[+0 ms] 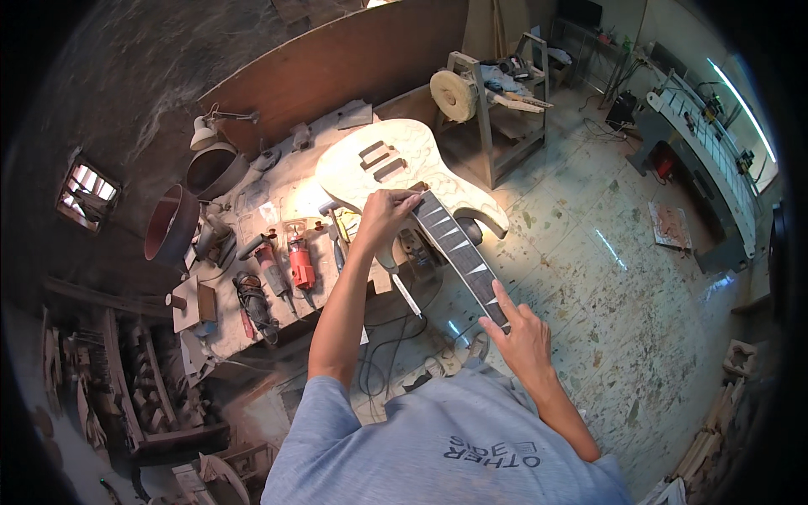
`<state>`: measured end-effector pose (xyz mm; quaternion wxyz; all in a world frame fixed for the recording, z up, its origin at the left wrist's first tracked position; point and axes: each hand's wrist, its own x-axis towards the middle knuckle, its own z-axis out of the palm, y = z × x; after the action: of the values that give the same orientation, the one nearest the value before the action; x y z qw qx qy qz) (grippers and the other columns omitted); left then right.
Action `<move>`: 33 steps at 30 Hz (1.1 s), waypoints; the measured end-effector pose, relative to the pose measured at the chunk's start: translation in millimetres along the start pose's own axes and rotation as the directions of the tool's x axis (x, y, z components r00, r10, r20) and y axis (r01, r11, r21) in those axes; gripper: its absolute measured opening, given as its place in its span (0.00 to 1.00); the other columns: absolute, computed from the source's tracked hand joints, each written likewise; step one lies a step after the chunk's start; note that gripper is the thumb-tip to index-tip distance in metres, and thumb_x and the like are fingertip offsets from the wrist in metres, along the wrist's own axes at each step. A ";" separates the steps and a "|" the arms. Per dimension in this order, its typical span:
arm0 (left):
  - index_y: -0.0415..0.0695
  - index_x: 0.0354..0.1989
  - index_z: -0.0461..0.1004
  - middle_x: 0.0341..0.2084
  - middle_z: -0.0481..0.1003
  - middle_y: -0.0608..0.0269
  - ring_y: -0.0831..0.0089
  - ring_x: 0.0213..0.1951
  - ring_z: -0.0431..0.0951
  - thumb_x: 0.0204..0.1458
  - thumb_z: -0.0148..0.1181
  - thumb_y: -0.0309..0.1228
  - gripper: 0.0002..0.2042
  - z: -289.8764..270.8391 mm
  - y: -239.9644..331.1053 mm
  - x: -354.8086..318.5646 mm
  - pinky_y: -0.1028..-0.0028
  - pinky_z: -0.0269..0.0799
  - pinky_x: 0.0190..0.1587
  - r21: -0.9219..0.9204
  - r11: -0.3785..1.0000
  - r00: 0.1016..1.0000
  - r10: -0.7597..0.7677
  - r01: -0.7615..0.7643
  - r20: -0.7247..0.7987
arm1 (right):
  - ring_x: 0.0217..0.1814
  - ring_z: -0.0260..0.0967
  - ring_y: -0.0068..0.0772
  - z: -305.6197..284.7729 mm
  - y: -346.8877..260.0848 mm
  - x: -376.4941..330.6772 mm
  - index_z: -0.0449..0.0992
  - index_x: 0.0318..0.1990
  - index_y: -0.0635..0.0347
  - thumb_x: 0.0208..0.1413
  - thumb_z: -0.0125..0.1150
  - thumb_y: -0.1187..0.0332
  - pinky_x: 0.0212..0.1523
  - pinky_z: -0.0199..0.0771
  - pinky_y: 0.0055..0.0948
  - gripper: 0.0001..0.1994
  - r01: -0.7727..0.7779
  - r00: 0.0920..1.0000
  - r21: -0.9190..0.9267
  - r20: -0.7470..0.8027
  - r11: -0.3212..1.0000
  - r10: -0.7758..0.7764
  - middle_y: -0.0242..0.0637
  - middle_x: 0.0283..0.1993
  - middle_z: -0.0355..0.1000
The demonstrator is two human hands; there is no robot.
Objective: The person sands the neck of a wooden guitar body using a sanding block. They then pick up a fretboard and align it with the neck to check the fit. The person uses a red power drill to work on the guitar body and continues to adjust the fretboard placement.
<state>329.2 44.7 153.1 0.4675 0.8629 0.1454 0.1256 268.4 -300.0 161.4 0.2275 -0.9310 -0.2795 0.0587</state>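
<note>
An unfinished pale guitar body (427, 158) with pickup cutouts lies on the workbench in front of me. A guitar neck (457, 246) with a dark fingerboard and white triangular inlays slants from the body down to the right. My left hand (389, 217) is closed on the neck's upper end, its fingertips pinching the edge beside the body. At the lower end, my right hand (522, 335) has thumb and index finger on either side of the neck, with the other fingers curled. Whether neck and body are joined, I cannot tell.
Red-and-grey power tools (300, 263) and a hammer (330, 207) lie on the cluttered workbench (220, 332). A lamp (204, 133) stands at the back left. Beyond the body is a wooden stand with a buffing wheel (453, 94). Cables (383, 358) trail across the floor.
</note>
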 end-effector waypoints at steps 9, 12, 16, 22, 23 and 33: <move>0.40 0.48 0.85 0.32 0.86 0.52 0.71 0.32 0.83 0.58 0.68 0.37 0.15 -6.5 -8.9 15.9 0.68 0.78 0.41 0.052 0.997 0.995 -0.057 0.053 0.079 | 0.27 0.75 0.56 -3.7 10.4 4.9 0.61 0.76 0.38 0.59 0.68 0.48 0.29 0.75 0.50 0.38 0.079 0.995 0.024 0.061 0.997 -0.080 0.50 0.30 0.72; 0.41 0.48 0.86 0.33 0.86 0.53 0.71 0.32 0.84 0.58 0.69 0.37 0.15 -8.9 -10.5 23.3 0.68 0.78 0.41 0.089 0.993 0.990 -0.082 0.072 0.115 | 0.27 0.75 0.57 -10.1 7.8 6.5 0.61 0.77 0.39 0.60 0.68 0.49 0.29 0.75 0.50 0.39 0.085 0.993 0.005 0.085 0.996 -0.085 0.51 0.30 0.71; 0.42 0.48 0.86 0.35 0.86 0.54 0.69 0.35 0.85 0.57 0.69 0.40 0.16 -10.6 -14.5 29.2 0.68 0.78 0.41 0.108 0.994 0.988 -0.043 0.027 0.150 | 0.27 0.74 0.57 -12.7 5.6 8.3 0.60 0.77 0.40 0.60 0.68 0.49 0.30 0.75 0.50 0.39 0.096 0.991 0.002 0.090 0.995 -0.096 0.50 0.30 0.71; 0.46 0.48 0.87 0.37 0.86 0.57 0.68 0.38 0.84 0.56 0.70 0.45 0.17 -12.6 1.4 28.9 0.68 0.77 0.46 0.198 0.979 0.975 -0.086 0.045 0.203 | 0.26 0.73 0.55 -5.5 9.1 6.9 0.61 0.77 0.43 0.59 0.69 0.51 0.30 0.74 0.50 0.39 0.108 0.992 -0.022 0.071 0.994 -0.106 0.49 0.29 0.70; 0.46 0.48 0.87 0.37 0.86 0.57 0.68 0.39 0.84 0.56 0.70 0.45 0.18 -10.7 -0.3 31.0 0.68 0.77 0.46 0.193 0.981 0.975 -0.073 0.032 0.212 | 0.26 0.72 0.54 -5.7 8.7 7.3 0.62 0.76 0.44 0.59 0.70 0.52 0.30 0.74 0.49 0.39 0.106 0.992 -0.019 0.067 0.994 -0.104 0.48 0.28 0.70; 0.51 0.49 0.86 0.42 0.86 0.59 0.64 0.41 0.86 0.56 0.70 0.45 0.17 -6.7 -20.7 40.4 0.67 0.78 0.46 0.161 0.986 0.977 0.009 -0.044 0.214 | 0.25 0.71 0.50 -5.9 3.0 7.3 0.61 0.77 0.45 0.59 0.70 0.54 0.29 0.73 0.46 0.39 0.104 0.993 -0.068 0.066 0.992 -0.099 0.46 0.28 0.70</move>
<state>361.5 75.5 142.4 0.4058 0.9089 0.0928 0.0264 277.4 -300.6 165.4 0.1882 -0.9207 -0.3353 0.0661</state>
